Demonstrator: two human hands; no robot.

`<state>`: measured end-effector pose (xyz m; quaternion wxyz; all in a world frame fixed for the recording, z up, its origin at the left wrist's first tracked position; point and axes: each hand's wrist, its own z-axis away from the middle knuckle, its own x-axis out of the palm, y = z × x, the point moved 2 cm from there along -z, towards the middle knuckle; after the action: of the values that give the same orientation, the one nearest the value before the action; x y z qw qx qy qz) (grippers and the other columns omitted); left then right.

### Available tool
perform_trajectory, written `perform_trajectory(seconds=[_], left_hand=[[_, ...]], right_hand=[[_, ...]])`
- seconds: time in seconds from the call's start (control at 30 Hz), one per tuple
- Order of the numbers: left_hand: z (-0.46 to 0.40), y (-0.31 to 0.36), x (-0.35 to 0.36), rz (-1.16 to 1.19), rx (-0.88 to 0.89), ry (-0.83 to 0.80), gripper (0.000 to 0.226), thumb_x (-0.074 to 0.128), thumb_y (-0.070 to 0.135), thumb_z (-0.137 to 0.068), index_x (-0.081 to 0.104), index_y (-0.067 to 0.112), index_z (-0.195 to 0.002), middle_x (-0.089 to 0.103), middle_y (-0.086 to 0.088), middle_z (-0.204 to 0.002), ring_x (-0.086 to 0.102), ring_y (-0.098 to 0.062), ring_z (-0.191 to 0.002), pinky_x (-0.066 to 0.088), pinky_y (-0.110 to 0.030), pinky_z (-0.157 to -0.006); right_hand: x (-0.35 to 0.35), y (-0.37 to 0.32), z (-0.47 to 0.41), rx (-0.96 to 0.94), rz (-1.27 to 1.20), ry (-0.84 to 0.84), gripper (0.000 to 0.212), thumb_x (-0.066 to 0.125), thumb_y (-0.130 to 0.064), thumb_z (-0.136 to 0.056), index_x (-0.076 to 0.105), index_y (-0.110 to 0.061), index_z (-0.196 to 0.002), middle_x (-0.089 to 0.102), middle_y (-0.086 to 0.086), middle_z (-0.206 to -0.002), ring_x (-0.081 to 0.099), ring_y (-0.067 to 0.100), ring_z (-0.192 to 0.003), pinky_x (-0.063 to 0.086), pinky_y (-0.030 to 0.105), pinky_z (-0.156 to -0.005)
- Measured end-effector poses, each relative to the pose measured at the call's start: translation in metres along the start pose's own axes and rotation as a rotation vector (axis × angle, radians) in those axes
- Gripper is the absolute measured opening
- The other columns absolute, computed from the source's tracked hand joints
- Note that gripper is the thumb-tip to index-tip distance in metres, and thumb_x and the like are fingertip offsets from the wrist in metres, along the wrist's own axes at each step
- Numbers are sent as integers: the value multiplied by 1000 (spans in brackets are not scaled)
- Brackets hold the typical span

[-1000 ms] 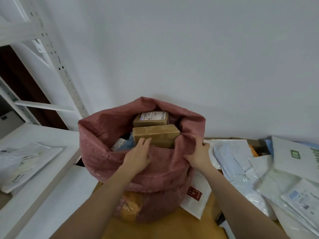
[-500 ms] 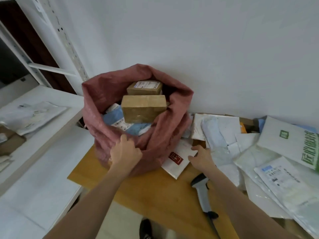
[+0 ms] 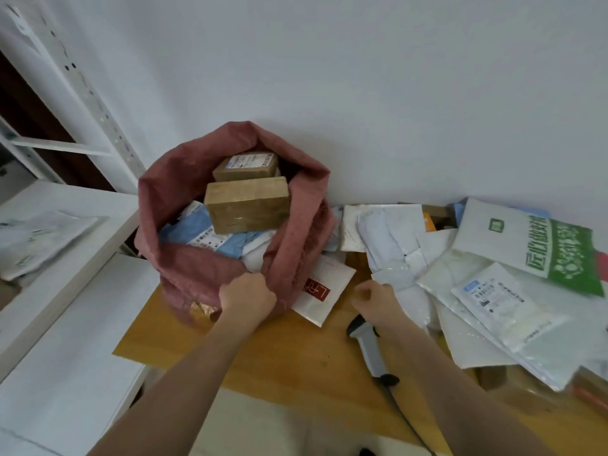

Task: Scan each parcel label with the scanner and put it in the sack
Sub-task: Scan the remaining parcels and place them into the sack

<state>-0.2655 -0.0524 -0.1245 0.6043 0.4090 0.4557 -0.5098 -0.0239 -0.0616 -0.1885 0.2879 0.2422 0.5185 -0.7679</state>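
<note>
— Looking down, where do we stand with the sack (image 3: 184,199)?

— We have our left hand (image 3: 247,296) curled on its near rim, pinching the pink fabric. It stands on the left end of the wooden table (image 3: 296,353), mouth open upward, with 2 brown boxes (image 3: 246,205) stacked on the blue and white mailers already inside.

— And our right hand (image 3: 375,299)?

— It holds nothing. Its fingers are loosely curled and it hangs just above the table, between the white envelope with the red square (image 3: 324,292) and the heap of mailers (image 3: 493,291).

— So where does the scanner (image 3: 370,348) lie from us?

— Just under our right wrist, on the table. Its long axis runs from the dark head, near our right hand, back toward our body, with the cable trailing off the near edge. We judge the right hand is far nearer to it than the left, which sits across the envelope and is busy with the sack.

— Which parcel looks easiest to take next?

— We judge either the envelope with the red square, leaning against the sack's right side between our 2 hands, or the nearest white mailer at our right fingertips. We cannot tell which is meant.

— What does the move turn on?

— Everything unscanned lies to the right of the sack, so parcels must travel leftward. The scanner's grip points back at us, so our right hand would need to draw back and down to close round it.
</note>
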Motion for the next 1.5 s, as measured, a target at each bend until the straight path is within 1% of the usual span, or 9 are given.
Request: perform_trajectory(seconds=[0.17,0.27,0.4,0.57,0.8,0.97,1.2,1.37,1.5], left_hand=[[4,21,-1,-10,247,480,37,58,5,-72,58,7,-109,51,-14,-108,50,-31,-100,42,-39,-85],[8,40,9,107,505,594,41,65,-2,-63,60,4,-103,51,-14,-99,53,-30,-90,50,-41,-79],[11,57,48,145,623,368,37,61,1,-73,59,9,-110,51,-8,-106,52,-24,-94,47,-34,-83],[-1,71,104,103,532,27,40,52,11,-92,45,15,-132,44,-6,-132,49,-22,-118,44,-33,-101],[-42,80,139,75,291,-184,69,60,23,-92,22,9,-147,28,-17,-151,35,-35,-137,33,-48,-112],[-60,88,158,61,142,-233,99,68,37,-88,-1,8,-153,12,-19,-157,22,-36,-144,25,-49,-116],[-72,107,172,135,8,-243,124,77,46,-77,-16,14,-152,13,-21,-155,25,-37,-142,33,-46,-112],[-80,113,183,70,-26,-209,118,74,46,-80,-17,22,-152,22,-23,-153,38,-35,-134,43,-43,-104],[-74,112,190,23,1,-192,106,66,38,-88,-18,27,-152,45,-16,-144,62,-30,-107,48,-39,-87]], right_hand=[[8,30,15,97,-47,3,37,62,-18,-91,56,-8,-126,55,12,-130,52,18,-109,42,23,-88],[18,47,20,167,-19,-52,44,61,-23,-91,52,-8,-131,51,14,-133,53,24,-115,44,27,-92],[36,68,25,192,46,-86,44,61,-24,-91,53,-6,-130,58,11,-126,56,25,-113,48,32,-92],[53,91,16,258,87,-116,31,64,-31,-89,54,-8,-108,58,6,-100,58,19,-91,48,32,-75],[66,113,1,279,228,-115,68,71,-66,-71,52,-13,-111,62,3,-105,62,19,-100,52,29,-81],[75,105,-18,176,466,-155,81,68,-68,-71,46,-14,-127,60,1,-118,62,19,-105,50,32,-88],[68,106,-32,186,494,-185,65,76,-47,-77,46,-9,-120,62,6,-113,62,22,-104,52,38,-91],[70,107,-37,251,452,-212,62,76,-41,-78,47,-10,-123,60,7,-116,60,25,-110,51,42,-94],[69,111,-40,252,433,-234,56,77,-33,-77,48,-10,-120,62,7,-113,62,24,-105,54,41,-90]])
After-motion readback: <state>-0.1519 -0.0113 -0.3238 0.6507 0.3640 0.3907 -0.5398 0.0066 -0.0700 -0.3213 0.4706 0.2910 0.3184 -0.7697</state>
